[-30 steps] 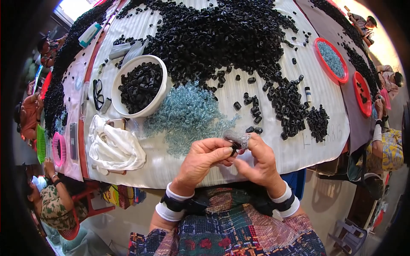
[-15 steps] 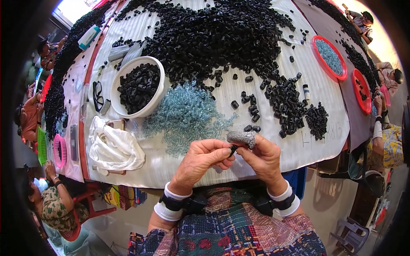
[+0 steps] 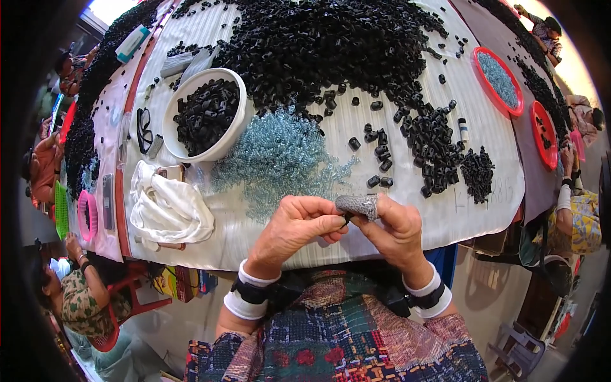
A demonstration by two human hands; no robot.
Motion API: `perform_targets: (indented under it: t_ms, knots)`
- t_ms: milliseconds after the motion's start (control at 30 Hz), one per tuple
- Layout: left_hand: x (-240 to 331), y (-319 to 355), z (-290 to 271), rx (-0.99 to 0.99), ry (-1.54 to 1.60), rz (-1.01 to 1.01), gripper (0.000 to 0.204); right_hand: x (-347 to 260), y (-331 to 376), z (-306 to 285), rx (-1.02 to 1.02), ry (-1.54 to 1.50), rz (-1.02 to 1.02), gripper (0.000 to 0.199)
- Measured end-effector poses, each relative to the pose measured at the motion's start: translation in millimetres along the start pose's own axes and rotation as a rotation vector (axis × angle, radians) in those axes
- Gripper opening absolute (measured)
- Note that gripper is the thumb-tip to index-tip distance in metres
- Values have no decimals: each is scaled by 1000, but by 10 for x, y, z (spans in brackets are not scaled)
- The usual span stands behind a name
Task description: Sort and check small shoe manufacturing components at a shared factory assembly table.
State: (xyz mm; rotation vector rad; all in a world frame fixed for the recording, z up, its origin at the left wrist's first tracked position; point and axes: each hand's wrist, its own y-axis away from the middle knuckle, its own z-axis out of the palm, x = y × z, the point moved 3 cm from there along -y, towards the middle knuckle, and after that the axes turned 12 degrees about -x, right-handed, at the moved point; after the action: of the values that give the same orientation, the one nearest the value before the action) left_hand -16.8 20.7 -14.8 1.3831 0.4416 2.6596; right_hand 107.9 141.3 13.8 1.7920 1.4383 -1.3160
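Note:
Near the table's front edge, my left hand [image 3: 291, 228] and my right hand [image 3: 400, 234] meet at the fingertips. Both pinch a small black plastic part [image 3: 347, 218] between them, mostly hidden by the fingers. A grey knitted finger sleeve [image 3: 358, 205] covers my right index finger, which lies across the top of the part. Just beyond my hands spreads a heap of small pale-blue spring-like coils [image 3: 273, 153]. To their right lie loose black cylindrical caps [image 3: 433, 149] and a small pile of thin black pieces [image 3: 477, 175].
A white bowl [image 3: 243, 124] of black parts stands left of the coils, with a white cloth [image 3: 168, 213] and eyeglasses [image 3: 145, 130] nearby. A large black heap [image 3: 331, 54] fills the far side. Red trays [image 3: 519, 102] stand at right. Other people sit along both sides.
My right index finger in its sleeve has come down over the black part, which shows less than before. Both hands stay together. The whole view has shifted slightly.

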Motion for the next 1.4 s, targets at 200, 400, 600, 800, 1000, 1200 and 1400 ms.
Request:
perform_targets:
  t_ms: [200, 400, 600, 800, 1000, 1200, 1400]
  knots:
    - [-156, -58, 26, 160, 112, 62, 12, 1, 16, 90, 82, 23, 51, 23]
    - [-135, -96, 73, 147, 247, 126, 12, 108, 10, 114, 164, -38, -12, 37]
    - [-155, -113, 122, 177, 257, 172, 13, 107, 54, 224, 59, 43, 20, 43]
    - [-169, -122, 132, 138, 246, 196, 13, 88, 30, 233, 131, 151, -84, 39]
    - [-182, -109, 156, 188, 294, 177, 12, 10, 3, 210, 166, 296, -156, 35]
    - [-208, -83, 100, 178, 239, 113, 14, 52, 10, 176, 145, 371, -197, 30]
    - [-205, -65, 71, 148, 210, 97, 15, 61, -7, 140, 111, 437, -280, 28]
